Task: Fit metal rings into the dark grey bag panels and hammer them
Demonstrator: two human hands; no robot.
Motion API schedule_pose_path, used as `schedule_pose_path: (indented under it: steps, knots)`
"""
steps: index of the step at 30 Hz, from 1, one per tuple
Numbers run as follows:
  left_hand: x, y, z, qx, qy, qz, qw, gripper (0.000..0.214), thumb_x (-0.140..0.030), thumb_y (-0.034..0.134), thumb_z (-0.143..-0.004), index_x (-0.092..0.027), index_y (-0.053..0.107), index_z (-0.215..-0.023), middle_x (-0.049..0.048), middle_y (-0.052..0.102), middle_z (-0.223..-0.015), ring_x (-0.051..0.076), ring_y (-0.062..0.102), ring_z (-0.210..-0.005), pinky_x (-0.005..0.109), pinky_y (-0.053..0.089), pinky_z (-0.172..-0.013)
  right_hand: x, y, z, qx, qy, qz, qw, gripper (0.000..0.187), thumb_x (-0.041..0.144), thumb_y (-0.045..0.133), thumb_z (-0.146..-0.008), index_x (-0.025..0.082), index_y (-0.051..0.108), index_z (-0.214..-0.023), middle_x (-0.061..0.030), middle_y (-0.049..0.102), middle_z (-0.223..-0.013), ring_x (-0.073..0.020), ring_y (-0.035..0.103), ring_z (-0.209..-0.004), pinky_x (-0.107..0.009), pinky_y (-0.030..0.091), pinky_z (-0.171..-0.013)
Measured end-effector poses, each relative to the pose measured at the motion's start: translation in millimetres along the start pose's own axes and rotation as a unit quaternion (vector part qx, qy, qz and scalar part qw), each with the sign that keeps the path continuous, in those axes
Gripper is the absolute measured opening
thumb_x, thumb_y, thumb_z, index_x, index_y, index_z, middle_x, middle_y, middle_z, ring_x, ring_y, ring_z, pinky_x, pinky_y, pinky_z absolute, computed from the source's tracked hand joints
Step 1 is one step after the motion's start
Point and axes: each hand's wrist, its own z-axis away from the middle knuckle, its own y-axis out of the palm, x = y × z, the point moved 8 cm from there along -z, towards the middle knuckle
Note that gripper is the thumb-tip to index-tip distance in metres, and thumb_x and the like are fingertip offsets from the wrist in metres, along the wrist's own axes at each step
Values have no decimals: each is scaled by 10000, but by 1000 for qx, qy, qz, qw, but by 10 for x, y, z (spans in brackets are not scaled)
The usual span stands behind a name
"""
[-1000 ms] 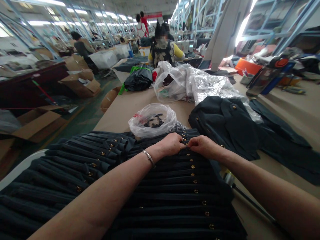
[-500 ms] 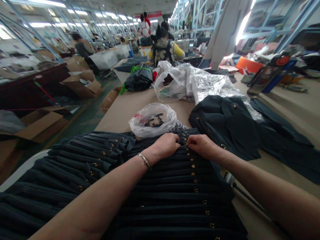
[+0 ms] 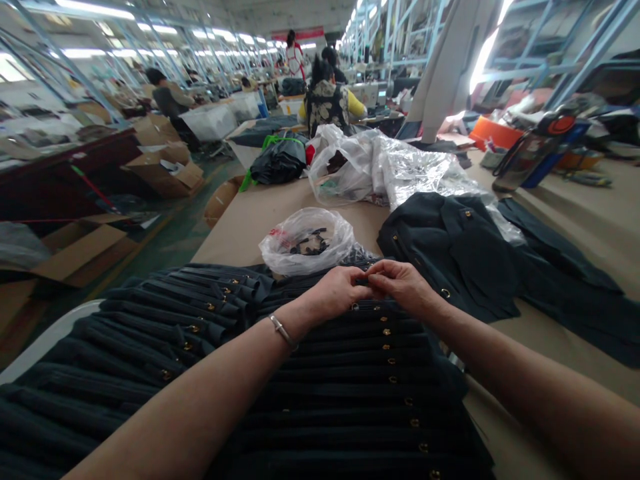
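Observation:
A long row of dark garment pieces (image 3: 320, 383), laid in overlapping strips with small gold zipper sliders (image 3: 391, 361) along them, spreads in front of me. Over its far end, my left hand (image 3: 345, 291) and my right hand (image 3: 397, 283) meet with fingertips pinched together. What lies between the fingers is small and mostly hidden; some dark material shows beneath them. A metal bangle is on my left wrist. Just beyond my hands stands an open clear plastic bag (image 3: 273, 250) with small black pieces (image 3: 313, 243) inside.
To the right lies a dark garment (image 3: 450, 247) with gold hardware. Behind it is clear plastic wrapping (image 3: 420, 167). A drinking bottle (image 3: 533, 157) stands at the right, near an orange bin (image 3: 495, 132). Cardboard boxes (image 3: 83, 250) sit on the left floor. Co-workers sit farther back.
My hands have come together; they were slightly apart at the zipper sliders. The right hand has moved left and turned, its fingertips now against the left hand's.

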Motion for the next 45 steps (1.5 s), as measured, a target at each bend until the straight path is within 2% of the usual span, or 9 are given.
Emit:
schedule_pose_path:
  steps: [3, 8, 12, 17, 24, 28, 32, 38, 45]
  knots:
    - [163, 9, 57, 28, -109, 126, 986, 218, -369, 534, -788, -173, 585, -870, -74, 415, -546, 57, 372, -379, 179, 217, -331, 33, -79, 46, 3, 3, -23, 1000, 221, 332, 669, -659, 158, 609, -781, 17, 635, -603, -112, 574, -547, -263, 469, -586]
    - [213, 65, 58, 75, -140, 187, 969, 186, -351, 578, -763, -173, 555, -814, -67, 423, -539, 62, 419, -388, 154, 211, -313, 51, -133, 135, 25, -20, 6, 999, 200, 301, 695, -664, 152, 661, -793, -2, 654, -698, -108, 571, -645, -263, 464, -674]
    - [252, 70, 4, 45, -139, 111, 983, 165, -326, 592, -733, -175, 550, -785, -69, 418, -508, 63, 399, -372, 156, 224, -314, -92, -167, 150, 40, 24, 48, 998, 214, 323, 648, -701, 140, 668, -810, 17, 593, -635, -92, 513, -597, -236, 419, -601]
    - [206, 113, -60, 34, -108, -6, 994, 171, -332, 555, -728, -162, 577, -731, -75, 386, -464, 56, 339, -344, 178, 236, -331, -224, -88, 165, 111, 51, 107, 987, 190, 283, 613, -717, 141, 671, -829, 16, 594, -676, -84, 482, -600, -224, 389, -590]
    - [38, 27, -139, -29, -10, -90, 995, 206, -314, 534, -726, -138, 637, -701, -44, 486, -497, 77, 404, -452, 207, 299, -451, -291, -132, 147, 118, 56, -32, 991, 300, 300, 670, -683, 192, 580, -949, 47, 562, -717, -67, 486, -550, -198, 358, -510]
    - [73, 38, -143, -40, -17, -137, 990, 178, -264, 537, -702, -133, 655, -676, -13, 563, -552, 107, 472, -533, 227, 348, -525, -418, -188, 110, 98, 70, 145, 982, 149, 276, 615, -696, 152, 637, -774, 53, 508, -552, -70, 415, -495, -205, 315, -480]
    - [100, 64, -140, -33, -28, -182, 982, 177, -242, 529, -711, -133, 663, -672, 3, 587, -570, 122, 495, -560, 238, 354, -548, -460, -214, 99, 75, 46, 263, 961, 153, 226, 553, -701, 155, 677, -754, 30, 594, -612, -84, 458, -534, -211, 360, -520]
    - [58, 80, -132, -23, -27, -205, 978, 170, -228, 536, -725, -132, 672, -691, 6, 598, -584, 123, 504, -564, 243, 351, -553, -375, -179, 129, 76, 16, 332, 940, 188, 181, 526, -693, 164, 696, -770, 15, 659, -685, -110, 551, -627, -212, 408, -595]
    - [30, 65, -109, -29, -21, -206, 978, 171, -221, 538, -736, -133, 677, -693, 5, 597, -580, 119, 507, -561, 229, 351, -538, -342, -167, 134, 102, 31, 318, 942, 167, 166, 522, -682, 156, 676, -745, 27, 638, -650, -98, 523, -594, -197, 397, -570]
